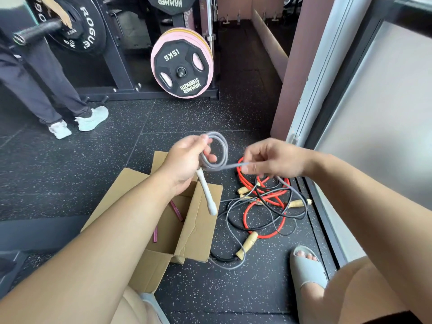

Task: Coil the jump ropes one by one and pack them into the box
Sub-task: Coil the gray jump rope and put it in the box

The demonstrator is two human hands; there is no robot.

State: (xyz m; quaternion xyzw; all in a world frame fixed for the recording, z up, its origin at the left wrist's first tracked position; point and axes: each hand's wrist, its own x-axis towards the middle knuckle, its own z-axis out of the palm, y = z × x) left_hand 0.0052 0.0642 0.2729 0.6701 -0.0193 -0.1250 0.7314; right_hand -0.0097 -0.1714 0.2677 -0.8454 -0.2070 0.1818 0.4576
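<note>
My left hand [184, 162] grips a small coil of grey jump rope [218, 152] above the open cardboard box [198, 228]; the rope's white handle [207, 196] hangs down from that hand. My right hand [273, 157] pinches the same grey rope just right of the coil, and the rest of it trails down to the floor. On the floor right of the box lies a tangle of a red rope [259, 220], a black rope [240, 220] and wooden handles [247, 243]. Inside the box, purple handles [176, 210] show.
A weight rack with a 15 kg plate [181, 69] stands at the back. Another person's legs and white shoes [92, 118] are at the left. My sandalled foot [308, 270] rests near a sliding door track [322, 206] on the right.
</note>
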